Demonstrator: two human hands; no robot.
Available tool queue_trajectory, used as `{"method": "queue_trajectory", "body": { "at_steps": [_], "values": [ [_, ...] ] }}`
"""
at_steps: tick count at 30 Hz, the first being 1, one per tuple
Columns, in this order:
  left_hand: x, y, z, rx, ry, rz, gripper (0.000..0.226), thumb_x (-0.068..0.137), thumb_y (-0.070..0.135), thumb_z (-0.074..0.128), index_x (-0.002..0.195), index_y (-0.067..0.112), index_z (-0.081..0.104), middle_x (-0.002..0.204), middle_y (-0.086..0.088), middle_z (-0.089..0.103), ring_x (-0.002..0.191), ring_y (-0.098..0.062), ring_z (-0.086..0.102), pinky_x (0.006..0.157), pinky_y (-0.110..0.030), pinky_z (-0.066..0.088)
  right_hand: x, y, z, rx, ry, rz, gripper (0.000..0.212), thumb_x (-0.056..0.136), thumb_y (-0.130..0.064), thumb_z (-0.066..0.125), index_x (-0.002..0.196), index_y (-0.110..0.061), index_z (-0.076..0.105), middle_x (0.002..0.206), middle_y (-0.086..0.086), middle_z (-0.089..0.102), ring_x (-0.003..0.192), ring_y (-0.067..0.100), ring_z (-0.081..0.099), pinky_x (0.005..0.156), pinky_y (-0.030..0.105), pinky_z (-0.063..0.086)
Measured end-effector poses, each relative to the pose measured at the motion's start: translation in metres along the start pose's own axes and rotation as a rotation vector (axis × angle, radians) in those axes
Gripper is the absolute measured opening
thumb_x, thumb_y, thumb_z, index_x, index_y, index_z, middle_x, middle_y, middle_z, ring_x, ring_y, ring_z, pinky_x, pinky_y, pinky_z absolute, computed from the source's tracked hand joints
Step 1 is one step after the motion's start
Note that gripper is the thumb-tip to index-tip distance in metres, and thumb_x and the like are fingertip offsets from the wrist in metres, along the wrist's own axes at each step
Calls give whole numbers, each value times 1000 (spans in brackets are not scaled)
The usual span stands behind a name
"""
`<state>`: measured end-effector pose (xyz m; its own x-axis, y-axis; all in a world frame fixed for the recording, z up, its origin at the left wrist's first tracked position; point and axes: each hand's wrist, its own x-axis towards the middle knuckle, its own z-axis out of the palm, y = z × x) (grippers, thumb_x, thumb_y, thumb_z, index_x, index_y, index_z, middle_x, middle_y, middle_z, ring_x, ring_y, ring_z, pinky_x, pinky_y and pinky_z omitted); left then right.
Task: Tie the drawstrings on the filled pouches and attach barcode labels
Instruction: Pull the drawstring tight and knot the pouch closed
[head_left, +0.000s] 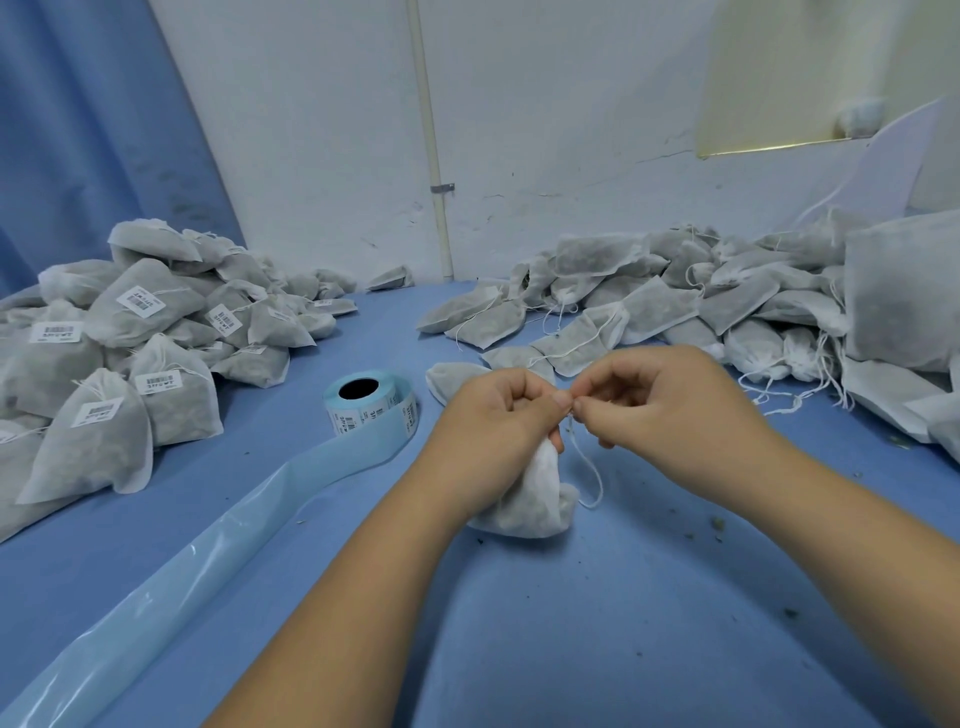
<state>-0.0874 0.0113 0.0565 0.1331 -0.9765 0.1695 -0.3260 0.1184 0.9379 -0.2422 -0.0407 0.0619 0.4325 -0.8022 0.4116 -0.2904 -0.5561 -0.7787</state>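
A filled white mesh pouch (530, 499) rests on the blue table (597, 623) at centre. My left hand (498, 421) grips its gathered neck. My right hand (654, 400) pinches the white drawstring (592, 478) just beside the left fingertips; a loop of string hangs down to the right of the pouch. A roll of barcode labels (371, 402) stands to the left of my hands, and its pale blue backing strip (208, 551) trails toward the near left edge.
A heap of labelled, tied pouches (130, 343) fills the left side. A heap of unlabelled pouches (701, 296) with loose strings lies at the back right. One more pouch (452, 376) lies behind my left hand. Crumbs dot the table near the right.
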Motion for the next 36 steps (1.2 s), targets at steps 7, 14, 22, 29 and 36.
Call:
{"method": "queue_trajectory", "body": {
  "at_steps": [7,14,22,29,36],
  "values": [
    [0,2,3,65,32,-9,23,96,22,61,74,19,62,56,10,63,49,-2,51,55,-14,41,-1,1,0,-67,-23,72,14,80,-22,71,67,-25,74,58,-7,66,48,1,53,44,11,37],
    [-1,4,5,129,75,-2,19,95,24,63,76,21,63,54,11,63,55,-5,52,57,-16,41,3,0,-5,41,-123,183,16,83,-20,67,68,-15,72,63,-6,70,52,2,60,48,17,44],
    [-1,2,7,213,107,95,15,93,21,66,78,23,68,53,12,61,52,4,53,55,-6,39,4,1,-9,158,-211,247,19,84,-19,63,66,-17,70,59,-3,64,52,9,57,49,19,43],
    [-2,0,6,463,116,211,13,92,23,64,81,28,70,65,4,65,66,-9,60,65,-19,45,4,3,-8,145,-263,269,17,87,-16,62,75,-8,69,60,-2,62,52,10,56,49,20,41],
    [-3,2,5,404,76,113,28,95,24,61,68,31,58,70,-2,66,66,-16,59,64,-25,45,3,3,-7,81,-239,247,16,84,-18,64,74,-8,71,58,-4,64,52,9,57,52,22,42]
  ]
}}
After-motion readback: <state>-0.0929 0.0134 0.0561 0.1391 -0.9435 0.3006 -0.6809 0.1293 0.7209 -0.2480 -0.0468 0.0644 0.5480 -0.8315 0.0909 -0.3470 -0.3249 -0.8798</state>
